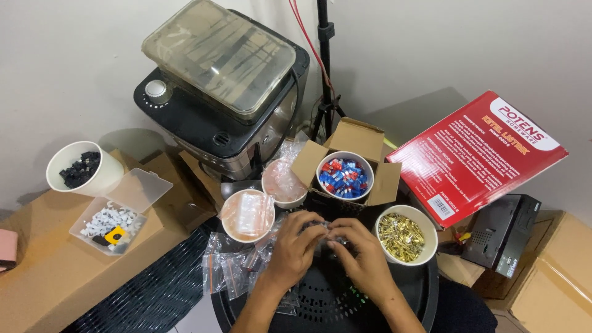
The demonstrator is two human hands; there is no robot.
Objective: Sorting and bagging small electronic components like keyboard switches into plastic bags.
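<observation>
Pinching a small clear bag (320,231), both hands (295,245) (365,254) closed; an elbow nudge could tip the brass-terminal cup (404,235).

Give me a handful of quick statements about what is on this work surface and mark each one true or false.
1. Both hands meet over a small clear bag. True: the left hand and right hand pinch the small clear bag between them.
2. The cup in the open carton holds black pieces. False: that cup of blue and red pieces sits in the carton; the black pieces are in the white cup at far left.
3. A cup of brass-coloured metal parts stands by the right hand. True.
4. The red box lies flat under the hands. False: it leans tilted at the right, behind the cups.
</observation>
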